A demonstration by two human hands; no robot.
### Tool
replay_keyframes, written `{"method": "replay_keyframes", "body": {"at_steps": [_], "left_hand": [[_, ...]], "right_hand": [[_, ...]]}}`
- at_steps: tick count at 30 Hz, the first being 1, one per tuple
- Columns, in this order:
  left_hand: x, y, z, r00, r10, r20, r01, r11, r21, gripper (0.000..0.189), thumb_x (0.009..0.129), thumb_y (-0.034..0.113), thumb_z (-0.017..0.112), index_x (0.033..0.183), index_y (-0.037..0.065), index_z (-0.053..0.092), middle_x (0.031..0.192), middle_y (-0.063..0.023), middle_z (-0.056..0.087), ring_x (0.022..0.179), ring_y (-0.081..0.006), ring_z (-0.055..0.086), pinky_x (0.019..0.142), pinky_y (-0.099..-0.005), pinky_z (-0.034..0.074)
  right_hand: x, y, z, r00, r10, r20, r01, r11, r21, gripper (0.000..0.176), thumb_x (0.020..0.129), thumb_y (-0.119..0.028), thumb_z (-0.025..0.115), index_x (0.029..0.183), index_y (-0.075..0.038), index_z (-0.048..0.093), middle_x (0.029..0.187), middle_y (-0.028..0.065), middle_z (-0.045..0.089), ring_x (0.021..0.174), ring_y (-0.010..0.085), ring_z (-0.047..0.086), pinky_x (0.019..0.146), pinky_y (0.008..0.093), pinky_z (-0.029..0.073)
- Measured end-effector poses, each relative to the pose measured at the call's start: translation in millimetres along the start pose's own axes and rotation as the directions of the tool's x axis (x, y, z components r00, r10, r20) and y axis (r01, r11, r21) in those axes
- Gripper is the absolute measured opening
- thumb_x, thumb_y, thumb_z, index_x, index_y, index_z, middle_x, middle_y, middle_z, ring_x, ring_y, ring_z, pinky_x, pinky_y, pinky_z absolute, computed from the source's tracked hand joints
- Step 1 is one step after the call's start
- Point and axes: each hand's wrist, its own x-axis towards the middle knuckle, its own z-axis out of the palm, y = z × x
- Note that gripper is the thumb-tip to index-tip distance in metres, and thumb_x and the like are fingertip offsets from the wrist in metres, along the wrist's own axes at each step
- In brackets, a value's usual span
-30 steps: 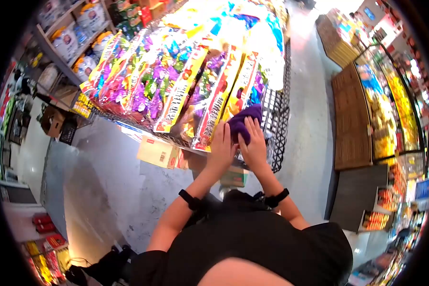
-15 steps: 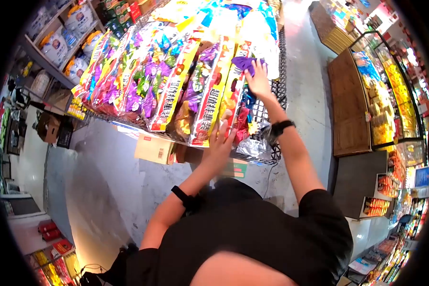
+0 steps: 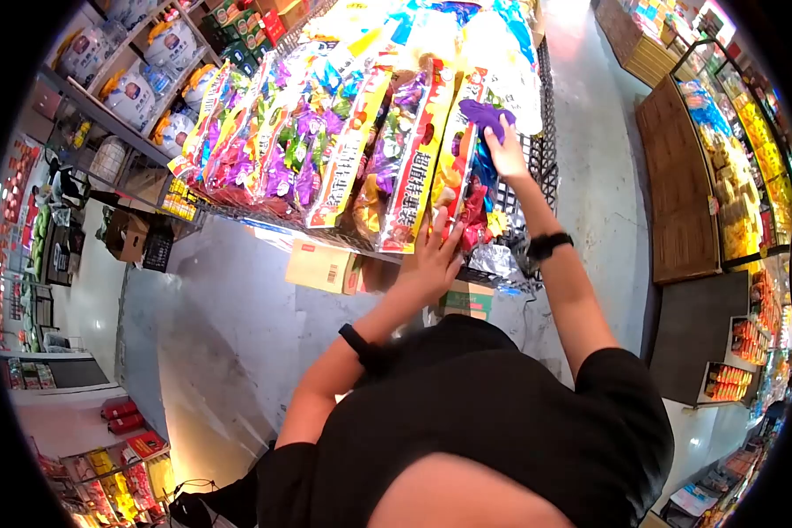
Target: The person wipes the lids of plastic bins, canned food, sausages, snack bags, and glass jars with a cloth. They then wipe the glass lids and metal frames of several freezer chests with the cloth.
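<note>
My right hand (image 3: 507,157) grips a bunched purple cloth (image 3: 484,115), which lies against the upper part of the rightmost long candy bag (image 3: 456,163). My left hand (image 3: 433,262) rests with spread fingers on the near end of that bag, holding nothing. Beside it, another long bag (image 3: 414,180) with a red, yellow and white printed strip lies lengthwise. Several similar clear bags (image 3: 312,145) of purple, green and blue wrapped sweets line the black mesh display rack (image 3: 547,150). Crumpled silver wrapping (image 3: 495,260) sits at the rack's near right corner.
A cardboard box (image 3: 321,267) stands under the rack's front edge. Shelves with white round tubs (image 3: 132,99) are at the upper left. To the right, across a grey floor aisle (image 3: 590,211), stands a wooden display case (image 3: 682,185) with yellow packages.
The view has shifted, so the rack appears further right. My left hand has settled onto the near end of the rightmost bag. The cloth in my right hand is more bunched.
</note>
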Motion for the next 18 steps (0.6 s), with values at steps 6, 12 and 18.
{"method": "replay_keyframes", "body": {"at_steps": [6,12,18], "left_hand": [[-2,-9,8,0.992,0.050,-0.116,-0.057,0.996,-0.064,0.071,0.075,0.024,0.065,0.136,0.013,0.031,0.144,-0.0185,0.013,0.131,-0.0439,0.014,0.105,-0.0490,0.022],[3,-3,8,0.982,-0.012,-0.186,-0.009,0.993,-0.115,0.056,0.070,0.017,0.065,0.123,0.010,0.049,0.133,-0.0204,0.030,0.123,-0.0381,0.030,0.099,-0.0458,0.029],[8,3,9,0.947,0.083,-0.309,-0.078,0.997,0.027,0.044,0.074,0.006,0.059,0.118,0.007,0.054,0.127,-0.0228,0.040,0.114,-0.0400,0.042,0.091,-0.0443,0.039]], "right_hand": [[-149,-37,-18,0.965,0.170,0.202,-0.242,0.873,0.423,0.066,0.089,-0.027,0.052,0.138,0.003,0.020,0.129,0.0213,0.042,0.118,0.0219,0.042,0.099,0.0285,0.031],[-185,-58,-29,0.957,0.130,0.261,-0.264,0.766,0.586,0.043,0.094,-0.037,0.043,0.115,0.000,0.052,0.105,0.0030,0.056,0.094,0.0105,0.047,0.084,0.0243,0.038],[-181,-4,3,0.593,0.504,0.629,-0.747,0.053,0.662,0.055,0.093,-0.049,0.035,0.119,-0.004,0.051,0.115,0.0081,0.057,0.104,0.0177,0.054,0.091,0.0307,0.041]]}}
